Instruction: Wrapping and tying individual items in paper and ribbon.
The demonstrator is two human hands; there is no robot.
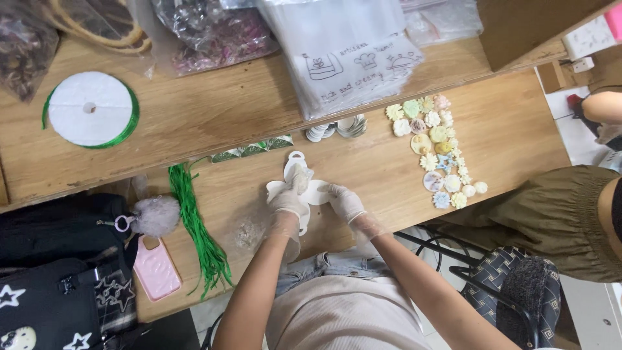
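Both gloved grips, left hand (287, 201) and right hand (345, 202), holding white cutout (304, 185), loop end away.

A small craft workshop: a wooden workbench (512, 129) with a ribbon spool (90, 108), moulded pastel ornaments (437, 150) and packaging bags (350, 52).

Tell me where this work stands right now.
Looks done: a cluster of small pastel flower shapes lies in rows at the right of the table. In hand: the gloved left hand and right hand both press on a white cut-out piece. Seemingly left: a small stack of white pieces, loose green ribbon strands and a ribbon spool lie untouched.
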